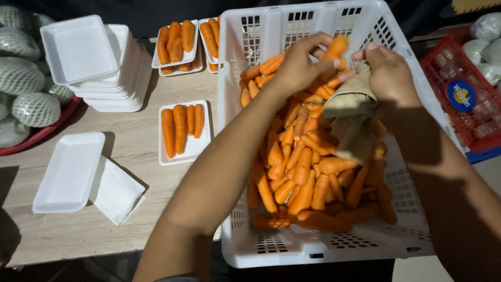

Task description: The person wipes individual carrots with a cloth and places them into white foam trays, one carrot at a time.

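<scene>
Pale wood-grain worktop point(130, 151) carries everything, with dark background beyond its far edge; room otherwise hidden. Landmark: big white slotted crate point(313, 245) at the near edge, tilted toward the camera, about half full of loose carrots point(302, 177).

Nearest, left of the crate: two empty white foam trays point(70, 172), one lying flat, one leaning against it. Nothing loaded on them yet.

Just left of the crate, mid-depth: a filled tray point(185, 130) with four carrots laid side by side, looks finished.

Over the crate's far half: left hand point(300, 65) has fingers clamped on a single carrot point(334, 48), lifted above the pile. Right hand point(389, 73) has fingers closed on a tan cloth point(352, 99) pressed against that carrot; the cloth hangs down over the pile.

Further left of the crate: tall stack of empty foam trays point(99, 68), so plenty unfilled. Beyond that, netted green melons point(31, 99) on a red tray.

Behind the crate's far-left corner: more filled carrot trays point(177, 47), stacked. Right of the crate: red crate point(464, 99) with wrapped pale produce.

Judgement: early-to-middle; a few trays packed, most carrots still in the crate.
</scene>
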